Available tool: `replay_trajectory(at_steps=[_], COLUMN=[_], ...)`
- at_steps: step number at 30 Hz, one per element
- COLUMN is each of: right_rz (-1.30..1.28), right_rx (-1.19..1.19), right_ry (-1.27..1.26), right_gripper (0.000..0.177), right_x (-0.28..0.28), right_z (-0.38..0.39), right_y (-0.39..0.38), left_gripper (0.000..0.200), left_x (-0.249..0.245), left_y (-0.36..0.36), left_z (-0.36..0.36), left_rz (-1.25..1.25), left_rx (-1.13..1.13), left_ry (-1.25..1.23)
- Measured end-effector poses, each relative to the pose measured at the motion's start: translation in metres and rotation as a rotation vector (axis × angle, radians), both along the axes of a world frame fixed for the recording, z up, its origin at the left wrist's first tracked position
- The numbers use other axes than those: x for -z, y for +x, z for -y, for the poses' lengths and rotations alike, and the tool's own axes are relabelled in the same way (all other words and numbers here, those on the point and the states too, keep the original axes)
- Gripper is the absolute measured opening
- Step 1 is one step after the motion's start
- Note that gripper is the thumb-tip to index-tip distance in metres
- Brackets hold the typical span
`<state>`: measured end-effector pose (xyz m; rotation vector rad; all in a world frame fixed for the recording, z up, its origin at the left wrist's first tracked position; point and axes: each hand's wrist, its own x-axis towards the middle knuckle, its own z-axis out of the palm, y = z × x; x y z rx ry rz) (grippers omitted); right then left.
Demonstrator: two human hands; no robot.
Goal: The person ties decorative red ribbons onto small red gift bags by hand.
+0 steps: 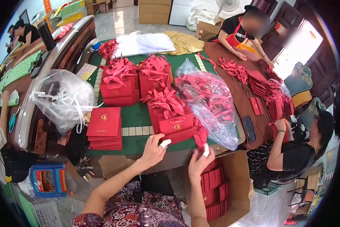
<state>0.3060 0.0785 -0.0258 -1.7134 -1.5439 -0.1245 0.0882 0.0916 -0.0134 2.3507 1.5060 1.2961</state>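
Observation:
My left hand (pixel 154 151) is at the near edge of the table, thumb apart from the fingers, a white cover on one digit. Its fingertips are beside the nearest group of red gift bags (pixel 176 126), which carry a gold logo and have red ribbons (pixel 164 100) piled on top. My right hand (pixel 201 162), also with a white cover on a digit, pinches the lower end of a bunch of red ribbon (pixel 200 134) hanging at the table edge. Below it, an open cardboard box (pixel 238 185) holds rows of red bags (pixel 215 185).
Flat red bags (pixel 104 126) are stacked left. More ribboned bags (pixel 117 92) stand behind. A clear plastic bag of ribbons (pixel 207 90) lies right, near a phone (pixel 249 128). A plastic bag with white straps (pixel 64 98) is left. Co-workers sit at the right, at the brown table (pixel 230 94).

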Motion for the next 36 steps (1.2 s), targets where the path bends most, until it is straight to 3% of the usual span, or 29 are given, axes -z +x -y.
replay_trajectory(at_steps=[2, 5, 10, 12, 13, 17, 19, 22, 26, 29, 33, 36], right_rz=[0.035, 0.044, 0.07, 0.04, 0.025, -0.106, -0.17, -0.494, -0.99, -1.264, -1.334, -1.231], right_rx=[0.018, -0.041, -0.24, -0.378, -0.448, -0.643, -0.689, -0.666, -0.645, -0.613, -0.637, -0.644], right_ry=[0.023, 0.049, 0.059, 0.002, -0.027, -0.112, -0.13, -0.372, -0.572, -0.733, -0.772, -0.726], right_gripper=[0.039, 0.019, 0.02, 0.021, 0.022, 0.024, 0.022, 0.018, 0.018, 0.02, 0.02, 0.02], right_x=[0.003, 0.008, -0.013, -0.015, -0.018, -0.022, -0.027, -0.039, -0.006, -0.018, -0.02, -0.016], right_z=[-0.005, -0.004, 0.03, 0.047, 0.054, 0.077, 0.079, 0.076, 0.068, 0.059, 0.052, 0.047], right_y=[0.014, 0.024, -0.017, -0.041, -0.053, -0.095, -0.109, -0.127, -0.145, -0.156, -0.16, -0.153], left_gripper=[0.035, 0.033, 0.026, 0.024, 0.029, 0.037, 0.038, 0.04, 0.038, 0.039, 0.03, 0.028], left_x=[-0.001, 0.001, 0.004, -0.002, 0.035, 0.022, 0.014, 0.011, 0.01, 0.014, 0.012, 0.006], left_y=[-0.001, -0.001, 0.0, -0.001, 0.001, -0.018, -0.031, -0.055, -0.072, -0.073, -0.078, -0.093], left_z=[0.004, 0.017, 0.051, 0.065, 0.071, 0.081, 0.093, 0.108, 0.122, 0.132, 0.131, 0.127], left_rz=[0.01, 0.066, 0.257, 0.705, 0.965, 1.209, 1.257, 1.321, 1.387, 1.101, 1.237, 1.062], left_rx=[-0.004, -0.014, 0.033, 0.104, 0.236, 0.19, 0.167, 0.155, 0.215, 0.135, 0.031, -0.025], left_ry=[-0.003, -0.042, -0.263, -1.011, -0.983, -1.207, -1.183, -1.112, -1.002, -0.947, -0.974, -0.973])
